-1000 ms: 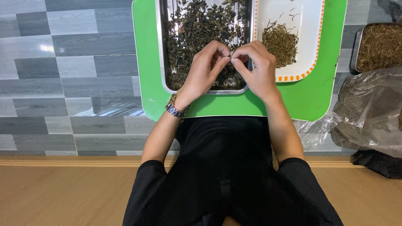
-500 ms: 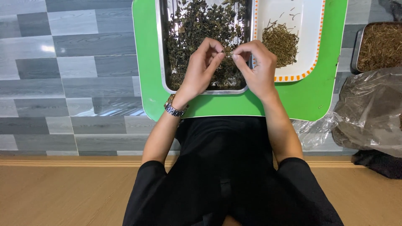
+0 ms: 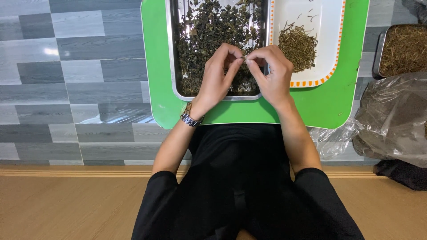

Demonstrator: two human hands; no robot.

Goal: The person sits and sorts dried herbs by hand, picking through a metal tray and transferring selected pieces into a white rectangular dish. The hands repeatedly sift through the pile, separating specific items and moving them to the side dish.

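Both hands pinching one small leaf piece over the metal tray of dried leaves.

Left hand (image 3: 216, 73) and right hand (image 3: 272, 73) meeting fingertip to fingertip above the near end of the metal tray (image 3: 173, 66); thumb and forefinger of each closed on a tiny dried piece (image 3: 244, 58) held between them, too small to tell more; dark dried leaves (image 3: 209, 31) spread across the tray beneath; just to the right, touching the tray's side, a white tray with an orange-checked rim (image 3: 340, 40) holding a heap of pale thin stems (image 3: 297, 42); both trays resting on a green board (image 3: 329, 104) on grey tiles; metal wristwatch (image 3: 190, 118) on the left wrist; crumpled clear plastic bag (image 3: 391, 120) at the right; another tray of brownish stems (image 3: 405, 49) at the right edge.
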